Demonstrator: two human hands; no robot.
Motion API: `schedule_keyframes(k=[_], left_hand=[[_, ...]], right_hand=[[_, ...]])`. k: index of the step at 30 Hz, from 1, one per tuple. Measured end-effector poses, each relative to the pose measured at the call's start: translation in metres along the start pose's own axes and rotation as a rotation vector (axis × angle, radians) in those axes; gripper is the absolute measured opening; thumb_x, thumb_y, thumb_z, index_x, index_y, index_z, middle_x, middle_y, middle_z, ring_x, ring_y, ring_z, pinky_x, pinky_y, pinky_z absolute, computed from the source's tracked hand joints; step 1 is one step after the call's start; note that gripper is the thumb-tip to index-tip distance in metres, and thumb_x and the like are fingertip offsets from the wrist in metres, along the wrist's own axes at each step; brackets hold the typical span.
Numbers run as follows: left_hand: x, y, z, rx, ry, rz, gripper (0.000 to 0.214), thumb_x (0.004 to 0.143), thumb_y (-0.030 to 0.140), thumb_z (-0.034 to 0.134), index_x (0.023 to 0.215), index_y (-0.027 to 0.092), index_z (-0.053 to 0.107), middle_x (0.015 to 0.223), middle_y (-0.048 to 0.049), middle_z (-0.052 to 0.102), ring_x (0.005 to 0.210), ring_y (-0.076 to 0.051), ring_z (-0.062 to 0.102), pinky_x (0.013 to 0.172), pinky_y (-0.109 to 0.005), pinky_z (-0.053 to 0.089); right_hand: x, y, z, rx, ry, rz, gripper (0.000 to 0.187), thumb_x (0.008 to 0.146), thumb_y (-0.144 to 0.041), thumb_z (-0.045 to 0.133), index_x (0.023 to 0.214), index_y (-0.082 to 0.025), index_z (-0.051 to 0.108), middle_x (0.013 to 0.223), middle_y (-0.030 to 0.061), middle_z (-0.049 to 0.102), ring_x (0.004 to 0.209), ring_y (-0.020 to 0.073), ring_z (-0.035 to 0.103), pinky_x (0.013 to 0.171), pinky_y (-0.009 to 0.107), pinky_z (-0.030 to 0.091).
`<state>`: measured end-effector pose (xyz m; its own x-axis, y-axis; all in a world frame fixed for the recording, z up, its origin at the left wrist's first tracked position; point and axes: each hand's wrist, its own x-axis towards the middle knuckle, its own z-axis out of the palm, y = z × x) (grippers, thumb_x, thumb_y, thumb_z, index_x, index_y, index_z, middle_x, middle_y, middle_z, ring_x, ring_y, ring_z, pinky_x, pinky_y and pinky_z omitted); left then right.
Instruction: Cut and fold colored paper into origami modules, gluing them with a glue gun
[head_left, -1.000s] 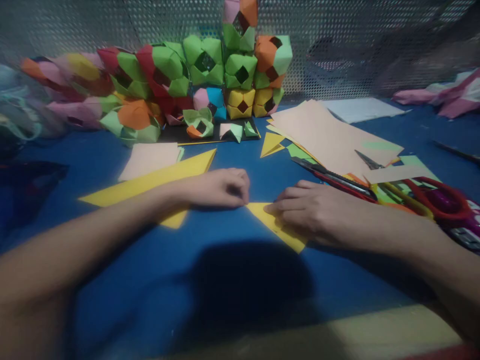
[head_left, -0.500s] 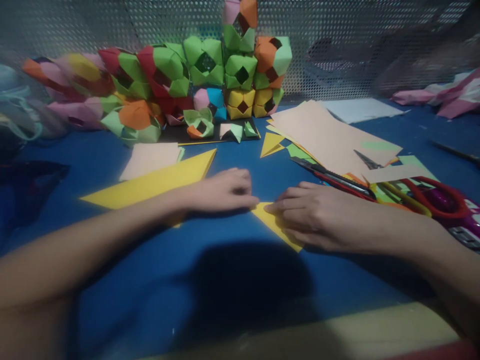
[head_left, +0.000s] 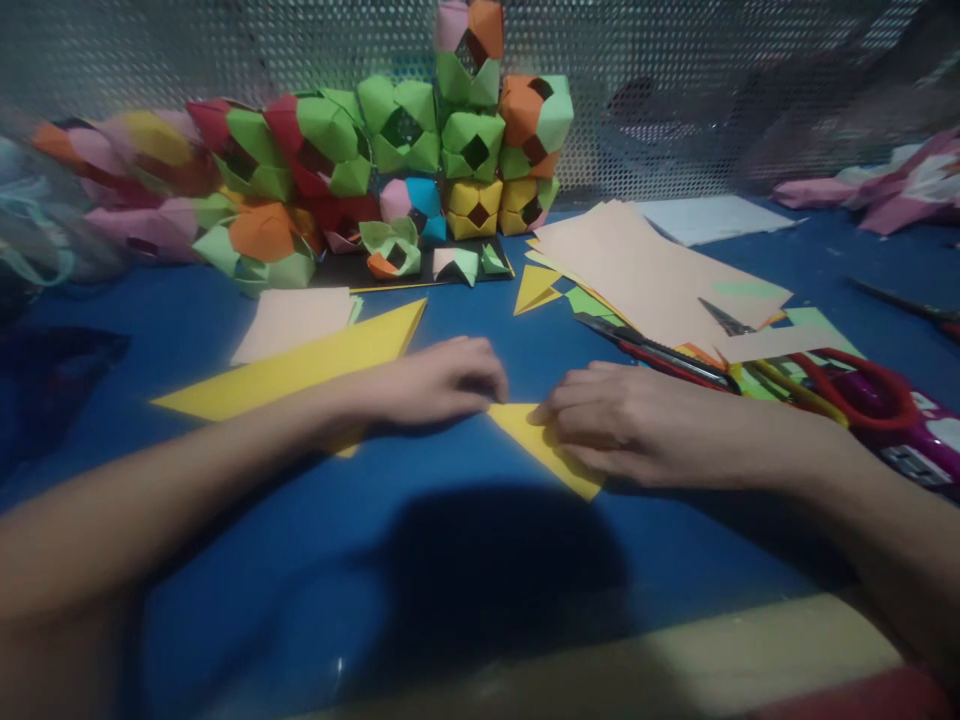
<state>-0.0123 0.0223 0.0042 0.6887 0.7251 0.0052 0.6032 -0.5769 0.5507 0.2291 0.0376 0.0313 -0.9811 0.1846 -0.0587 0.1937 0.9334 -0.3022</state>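
A small yellow paper, folded to a triangle, lies flat on the blue tabletop. My right hand covers its right part, fingers curled and pressed down on it. At the paper's left corner is my left hand, its fingers bent together and the thumb tip touching that corner. A larger folded yellow sheet lies behind and partly under my left forearm. Both hands' fingertips are partly hidden.
Stacked colourful origami cubes stand along a perforated metal screen. To the right lie pale paper sheets, a cutter knife and red-handled scissors on paper scraps. A cream paper stack is at left.
The view has shifted slightly, so most things appear a little further left. My left thumb has drawn back a little along the paper's corner; my right hand stays on the paper.
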Motion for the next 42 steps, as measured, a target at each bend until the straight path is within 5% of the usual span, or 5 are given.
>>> schedule_keyframes(k=[9, 14, 22, 37, 42], left_hand=[[-0.002, 0.028, 0.015, 0.439, 0.004, 0.188, 0.026, 0.088, 0.007, 0.041, 0.082, 0.014, 0.065, 0.091, -0.0087, 0.061, 0.081, -0.018, 0.047, 0.073, -0.031, 0.036], [-0.002, 0.038, 0.021, 0.569, -0.027, 0.142, 0.023, 0.089, 0.01, 0.043, 0.079, 0.012, 0.063, 0.086, -0.0093, 0.061, 0.072, -0.017, 0.046, 0.067, -0.03, 0.037], [-0.005, 0.034, 0.031, 0.466, 0.083, 0.063, 0.035, 0.095, 0.035, 0.038, 0.09, 0.014, 0.066, 0.093, -0.0102, 0.058, 0.079, -0.018, 0.047, 0.072, -0.03, 0.041], [-0.006, 0.045, 0.041, 0.573, 0.073, 0.147, 0.029, 0.095, 0.016, 0.036, 0.08, 0.015, 0.061, 0.088, -0.0079, 0.06, 0.079, -0.019, 0.047, 0.069, -0.031, 0.036], [-0.007, 0.053, 0.046, 0.549, 0.092, 0.168, 0.031, 0.095, 0.036, 0.041, 0.085, 0.014, 0.061, 0.083, -0.0078, 0.061, 0.073, -0.019, 0.048, 0.066, -0.032, 0.038]], right_hand=[[0.0, 0.0, -0.002, -0.025, -0.058, -0.006, 0.021, 0.09, -0.014, 0.044, 0.081, -0.017, 0.064, 0.09, 0.0066, 0.062, 0.085, 0.0193, 0.051, 0.075, 0.033, 0.033], [-0.002, -0.002, -0.001, -0.104, -0.039, -0.051, 0.023, 0.09, -0.016, 0.045, 0.074, -0.016, 0.062, 0.085, 0.0069, 0.058, 0.082, 0.019, 0.047, 0.071, 0.033, 0.03], [-0.003, -0.003, -0.003, -0.105, -0.069, -0.027, 0.022, 0.09, -0.017, 0.047, 0.081, -0.016, 0.067, 0.085, 0.007, 0.056, 0.081, 0.0188, 0.046, 0.071, 0.033, 0.03], [-0.003, -0.003, -0.004, -0.11, -0.09, -0.025, 0.022, 0.09, -0.017, 0.047, 0.081, -0.017, 0.067, 0.083, 0.0069, 0.055, 0.079, 0.0189, 0.045, 0.07, 0.033, 0.03], [-0.007, -0.001, -0.007, -0.04, -0.105, 0.022, 0.022, 0.089, -0.017, 0.047, 0.087, -0.017, 0.069, 0.085, 0.0069, 0.058, 0.083, 0.0195, 0.05, 0.072, 0.034, 0.033]])
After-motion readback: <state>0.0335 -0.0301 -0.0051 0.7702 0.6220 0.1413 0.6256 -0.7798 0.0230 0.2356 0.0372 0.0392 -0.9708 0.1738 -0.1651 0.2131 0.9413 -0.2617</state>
